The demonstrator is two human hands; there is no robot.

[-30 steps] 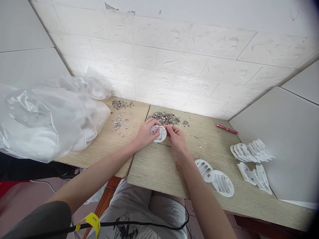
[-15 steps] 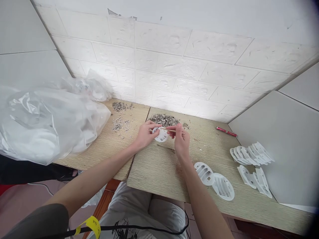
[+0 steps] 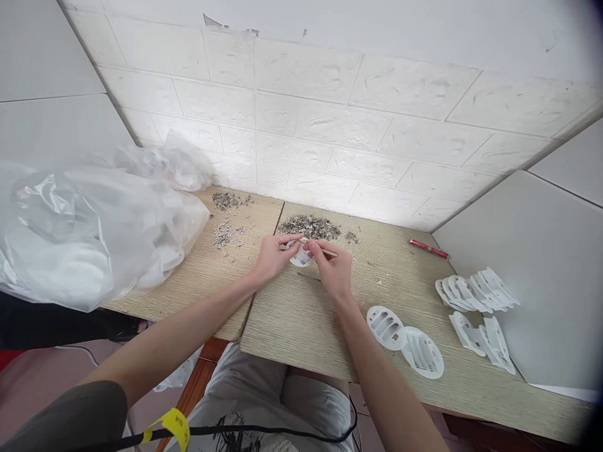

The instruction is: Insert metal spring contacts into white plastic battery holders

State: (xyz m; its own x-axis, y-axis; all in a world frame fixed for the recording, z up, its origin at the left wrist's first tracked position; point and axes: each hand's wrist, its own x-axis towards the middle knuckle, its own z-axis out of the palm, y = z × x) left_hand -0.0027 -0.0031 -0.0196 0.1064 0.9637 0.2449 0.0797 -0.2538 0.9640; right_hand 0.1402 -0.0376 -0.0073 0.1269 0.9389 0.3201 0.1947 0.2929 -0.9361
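My left hand [image 3: 272, 256] is closed around a round white plastic part [image 3: 298, 256] and holds it just above the wooden table [image 3: 301, 314]. My right hand [image 3: 332, 270] pinches a thin wooden stick [image 3: 325, 250] whose tip points into the part. Both hands meet just in front of a pile of small metal pieces [image 3: 309, 226].
A big clear plastic bag [image 3: 89, 232] fills the left side of the table. More small metal pieces [image 3: 227, 233] lie scattered beside it. Two round white parts [image 3: 404, 339] lie at the right, with stacked white parts [image 3: 475, 301] beyond and a red pen [image 3: 428, 248] near the wall.
My right hand has taken up a thin stick and brought its tip to the white part. My left hand has kept hold of the part at the same spot.
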